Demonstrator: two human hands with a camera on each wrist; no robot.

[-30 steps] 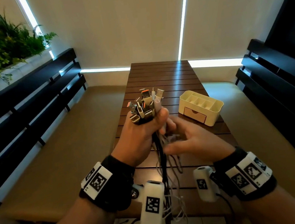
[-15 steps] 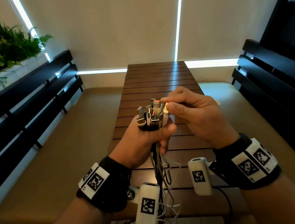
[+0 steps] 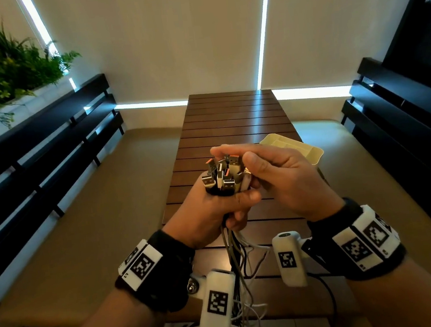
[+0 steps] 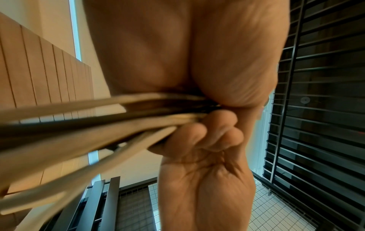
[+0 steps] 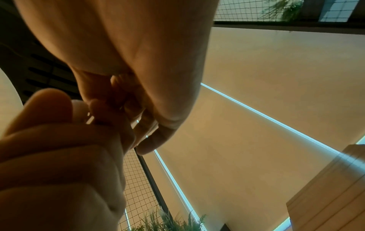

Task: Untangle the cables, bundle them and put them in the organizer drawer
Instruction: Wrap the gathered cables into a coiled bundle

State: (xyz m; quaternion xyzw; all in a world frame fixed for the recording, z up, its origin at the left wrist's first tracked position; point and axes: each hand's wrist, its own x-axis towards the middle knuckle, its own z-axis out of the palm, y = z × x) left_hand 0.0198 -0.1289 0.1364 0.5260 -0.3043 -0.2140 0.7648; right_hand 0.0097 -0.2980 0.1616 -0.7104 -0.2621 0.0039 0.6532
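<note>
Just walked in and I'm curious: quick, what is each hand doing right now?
Left hand: fist gripping a bunch of cables, plugs up.
Right hand: fingers curled over the plug ends, touching them; whether it pinches one cannot be told.

We see cables (image 3: 236, 263) in white, grey, black, plugs (image 3: 222, 174) silver with orange tongues; cream organizer (image 3: 305, 150) at 2 o'clock; dark brown slatted table (image 3: 233, 118).

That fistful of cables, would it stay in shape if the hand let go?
Probably not. Below the left hand the cables hang limp in loose strands, so they look floppy. The plugs stand upright only because the fist squeezes them; released, they would likely splay apart and slip.
</note>
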